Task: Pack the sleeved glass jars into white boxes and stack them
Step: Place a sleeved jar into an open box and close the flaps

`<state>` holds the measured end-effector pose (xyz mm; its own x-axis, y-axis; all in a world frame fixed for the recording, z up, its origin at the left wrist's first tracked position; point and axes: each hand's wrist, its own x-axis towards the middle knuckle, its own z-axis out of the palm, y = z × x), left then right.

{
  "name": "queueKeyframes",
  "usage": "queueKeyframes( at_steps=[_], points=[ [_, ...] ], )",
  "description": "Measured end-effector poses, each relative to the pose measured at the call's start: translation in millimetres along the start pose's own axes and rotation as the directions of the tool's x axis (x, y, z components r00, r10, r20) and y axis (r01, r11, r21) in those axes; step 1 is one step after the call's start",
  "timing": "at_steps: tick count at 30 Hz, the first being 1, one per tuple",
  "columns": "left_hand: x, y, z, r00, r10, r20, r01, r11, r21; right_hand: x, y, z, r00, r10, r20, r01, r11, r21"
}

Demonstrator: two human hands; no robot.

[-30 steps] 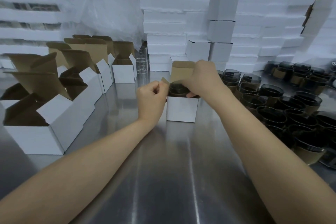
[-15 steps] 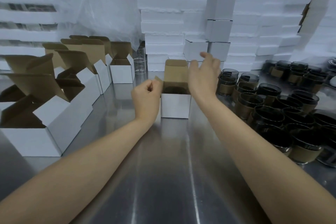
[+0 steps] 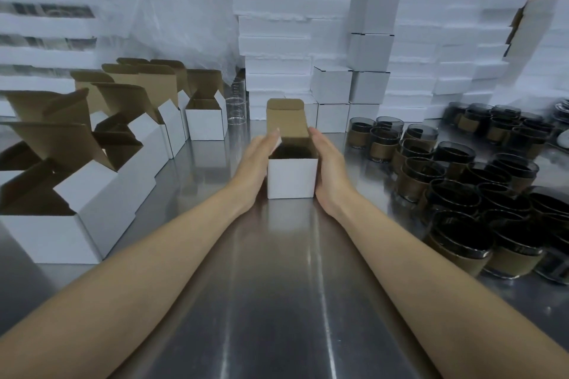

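Observation:
A small white box stands open on the steel table, its brown lid flap upright at the back. A dark jar sits inside, only its shadowed top showing. My left hand lies flat against the box's left side, fingers straight, pressing the left side flap. My right hand lies flat against the right side, fingers straight. Several sleeved glass jars crowd the table to the right. Closed white boxes are stacked behind.
Several open empty white boxes with brown flaps line the left side. A clear glass stands behind them. White foam trays and a plastic bag wall off the back.
My right hand let go of the jar in the box, rose, then came down against the box's right side. My left hand released the flap it pinched and flattened against the left side.

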<state>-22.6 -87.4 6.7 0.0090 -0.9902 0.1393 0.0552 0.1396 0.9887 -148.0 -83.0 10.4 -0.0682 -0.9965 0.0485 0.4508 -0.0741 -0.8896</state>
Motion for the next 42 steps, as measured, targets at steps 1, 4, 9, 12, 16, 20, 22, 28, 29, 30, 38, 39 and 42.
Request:
queueKeyframes(
  at_steps=[1, 4, 9, 12, 16, 20, 22, 28, 29, 30, 38, 39, 42],
  points=[
    [-0.2, 0.0, -0.4, 1.000, 0.003, -0.003, -0.003, 1.000, 0.003, -0.3, 0.0, 0.4, 1.000, -0.012, -0.006, 0.012, 0.999, -0.037],
    [-2.2, 3.6, 0.0, 1.000, -0.027, -0.007, 0.026, 0.997, -0.079, -0.7, -3.7, -1.6, 1.000, -0.009, -0.015, 0.008, 0.998, -0.065],
    [-4.2, 10.3, 4.5, 0.995, 0.099, -0.024, -0.101, 0.985, -0.142, -0.2, -7.1, 0.9, 0.995, -0.089, 0.055, 0.094, 0.989, -0.111],
    [-5.6, 9.0, 4.1, 0.992, 0.124, -0.024, -0.127, 0.983, -0.135, -2.4, -5.2, 3.0, 0.987, -0.159, 0.025, 0.161, 0.975, -0.154],
    [-9.2, 5.9, 3.1, 0.999, 0.002, 0.043, 0.006, 0.981, -0.196, -3.9, -2.9, 3.7, 0.995, -0.100, 0.019, 0.101, 0.983, -0.152],
    [-9.1, 4.1, 2.5, 0.991, 0.033, 0.127, -0.008, 0.981, -0.192, -7.9, -0.1, 2.8, 0.987, -0.121, 0.110, 0.147, 0.950, -0.277],
    [-10.7, 2.3, 3.3, 0.985, 0.074, 0.158, -0.050, 0.987, -0.150, -10.3, 2.2, 0.4, 0.970, -0.169, 0.175, 0.223, 0.906, -0.361],
    [-18.5, 3.3, 6.6, 0.968, 0.237, 0.083, -0.242, 0.969, 0.045, -8.6, 1.6, -0.4, 0.940, -0.294, 0.171, 0.339, 0.859, -0.383],
    [-19.3, 4.5, 7.1, 0.966, 0.246, 0.081, -0.250, 0.967, 0.048, -8.6, 1.1, 0.0, 0.938, -0.302, 0.172, 0.346, 0.858, -0.380],
    [-19.0, 5.2, 7.2, 0.966, 0.246, 0.084, -0.250, 0.967, 0.039, -7.6, 1.3, -0.6, 0.937, -0.303, 0.176, 0.348, 0.856, -0.383],
    [-13.9, 2.4, 6.8, 0.983, 0.161, 0.083, -0.162, 0.987, 0.006, -7.5, 3.7, -1.6, 0.943, -0.240, 0.230, 0.309, 0.888, -0.342],
    [-13.9, 3.5, 7.1, 0.985, 0.148, 0.085, -0.149, 0.989, 0.005, -6.8, 2.5, -1.1, 0.945, -0.224, 0.237, 0.297, 0.891, -0.343],
    [-12.8, 7.7, 7.9, 0.994, 0.092, 0.066, -0.089, 0.995, -0.046, -4.7, 0.3, 1.9, 0.953, -0.182, 0.242, 0.254, 0.915, -0.313]
  ],
)
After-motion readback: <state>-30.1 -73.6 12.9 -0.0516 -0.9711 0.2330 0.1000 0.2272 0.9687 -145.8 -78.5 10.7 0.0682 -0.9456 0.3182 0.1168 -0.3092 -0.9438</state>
